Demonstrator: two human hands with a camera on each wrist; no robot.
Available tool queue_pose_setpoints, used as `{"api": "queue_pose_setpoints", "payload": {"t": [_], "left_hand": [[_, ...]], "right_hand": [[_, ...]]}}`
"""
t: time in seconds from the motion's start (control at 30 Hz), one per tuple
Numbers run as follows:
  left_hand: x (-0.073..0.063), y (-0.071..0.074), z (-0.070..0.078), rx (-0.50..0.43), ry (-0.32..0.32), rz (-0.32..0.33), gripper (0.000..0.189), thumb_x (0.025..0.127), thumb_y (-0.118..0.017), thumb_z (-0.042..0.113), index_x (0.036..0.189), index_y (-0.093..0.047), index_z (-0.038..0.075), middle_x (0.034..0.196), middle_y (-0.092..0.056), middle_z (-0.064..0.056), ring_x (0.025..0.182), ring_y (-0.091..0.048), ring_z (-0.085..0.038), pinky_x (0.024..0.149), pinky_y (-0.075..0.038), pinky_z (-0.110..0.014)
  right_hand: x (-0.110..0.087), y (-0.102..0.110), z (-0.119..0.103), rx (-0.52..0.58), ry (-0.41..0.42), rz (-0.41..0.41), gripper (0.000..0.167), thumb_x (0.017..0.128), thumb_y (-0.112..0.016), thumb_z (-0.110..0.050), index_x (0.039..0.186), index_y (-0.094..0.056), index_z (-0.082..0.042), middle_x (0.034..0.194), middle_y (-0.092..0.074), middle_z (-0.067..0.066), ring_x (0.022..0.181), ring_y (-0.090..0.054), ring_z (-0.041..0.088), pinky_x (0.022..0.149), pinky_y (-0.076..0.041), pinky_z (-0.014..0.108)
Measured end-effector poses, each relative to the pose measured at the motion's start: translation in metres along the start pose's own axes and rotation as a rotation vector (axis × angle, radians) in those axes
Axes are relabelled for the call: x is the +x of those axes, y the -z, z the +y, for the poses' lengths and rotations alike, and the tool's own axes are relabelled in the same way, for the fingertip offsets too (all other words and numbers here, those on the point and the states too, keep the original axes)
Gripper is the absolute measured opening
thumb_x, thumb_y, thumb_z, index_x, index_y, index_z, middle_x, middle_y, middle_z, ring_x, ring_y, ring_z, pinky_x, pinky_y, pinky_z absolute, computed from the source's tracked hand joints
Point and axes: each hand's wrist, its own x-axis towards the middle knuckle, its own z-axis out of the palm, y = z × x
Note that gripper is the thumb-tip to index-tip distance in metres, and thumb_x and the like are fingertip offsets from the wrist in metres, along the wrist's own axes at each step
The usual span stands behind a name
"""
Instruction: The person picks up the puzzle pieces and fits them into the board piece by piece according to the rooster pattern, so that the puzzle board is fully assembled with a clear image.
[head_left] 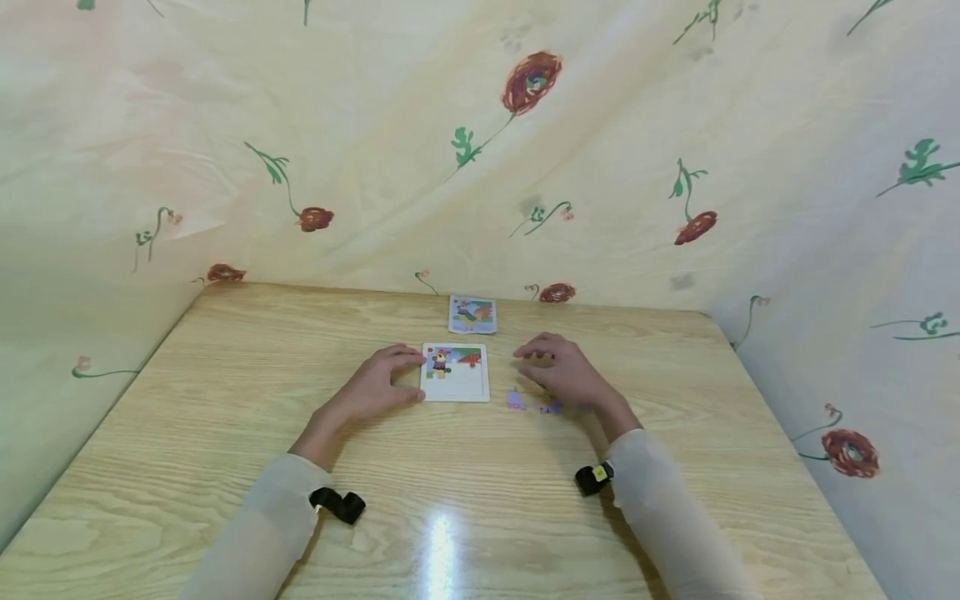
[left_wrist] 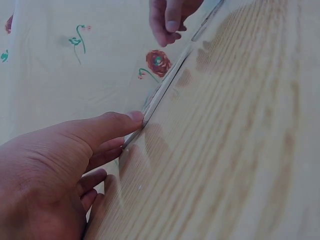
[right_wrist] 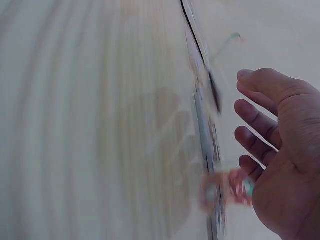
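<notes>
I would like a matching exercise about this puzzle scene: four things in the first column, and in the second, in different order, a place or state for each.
1. left hand
2. puzzle board
3. loose puzzle pieces
4. picture card

A. beyond the puzzle board, near the wall side
B. partly filled, with a bare white area
C. at the puzzle board's left edge, touching it
D. to the right of the puzzle board, showing purple

Pairs: 1-C, 2-B, 3-D, 4-A

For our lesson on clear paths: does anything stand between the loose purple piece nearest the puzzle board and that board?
Nothing visible does: only tabletop shows between the purple piece and the board. The left grip is at the board's opposite edge.
</notes>
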Motion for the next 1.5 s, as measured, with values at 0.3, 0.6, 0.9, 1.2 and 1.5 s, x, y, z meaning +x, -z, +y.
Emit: {"api": "queue_pose_setpoints", "payload": {"t": [0.3, 0.6, 0.9, 1.2, 1.5], "left_hand": [[0.000, 0.002, -0.001, 0.002, -0.004, 0.002, 0.060, 0.091, -0.077, 0.025, 0.147, -0.059, 0.011, 0.161, -0.045, -0.012, 0.157, -0.026, -0.039, 0.124, -0.027, -0.065], [-0.001, 0.001, -0.002, -0.005, 0.000, 0.001, 0.060, 0.091, -0.077, 0.025, 0.147, -0.059, 0.012, 0.161, -0.044, -0.012, 0.157, -0.026, -0.040, 0.124, -0.027, -0.065], [-0.001, 0.000, -0.001, -0.006, -0.011, 0.009, 0.060, 0.091, -0.078, 0.026, 0.147, -0.059, 0.012, 0.161, -0.044, -0.012, 0.157, -0.027, -0.040, 0.123, -0.028, -0.065], [-0.001, 0.000, -0.001, -0.004, -0.011, -0.002, 0.059, 0.092, -0.077, 0.025, 0.147, -0.058, 0.013, 0.162, -0.043, -0.013, 0.157, -0.026, -0.041, 0.123, -0.028, -0.065], [-0.001, -0.001, -0.001, 0.001, 0.003, -0.003, 0.060, 0.092, -0.077, 0.028, 0.148, -0.058, 0.015, 0.163, -0.041, -0.013, 0.158, -0.025, -0.040, 0.123, -0.028, -0.066]], "right_hand": [[-0.024, 0.022, 0.028, -0.032, -0.047, 0.016, 0.019, 0.096, -0.074, -0.024, 0.114, -0.077, -0.018, 0.117, -0.067, 0.004, 0.112, -0.058, 0.027, 0.093, -0.056, 0.048], [-0.032, 0.023, 0.041, -0.015, -0.026, -0.018, 0.017, 0.095, -0.076, -0.022, 0.112, -0.078, -0.020, 0.111, -0.064, 0.006, 0.082, -0.049, 0.019, 0.069, -0.044, 0.028], [-0.032, 0.022, 0.042, -0.009, -0.028, -0.020, 0.021, 0.093, -0.078, -0.021, 0.114, -0.078, -0.018, 0.118, -0.063, 0.008, 0.087, -0.049, 0.020, 0.072, -0.045, 0.029], [-0.031, 0.021, 0.042, -0.027, -0.039, -0.016, 0.019, 0.092, -0.078, -0.019, 0.112, -0.078, -0.016, 0.115, -0.065, 0.008, 0.088, -0.048, 0.021, 0.073, -0.044, 0.029], [-0.025, 0.014, 0.033, -0.023, -0.040, 0.020, 0.018, 0.093, -0.078, -0.022, 0.111, -0.079, -0.020, 0.115, -0.067, 0.003, 0.100, -0.057, 0.020, 0.083, -0.051, 0.032]]}}
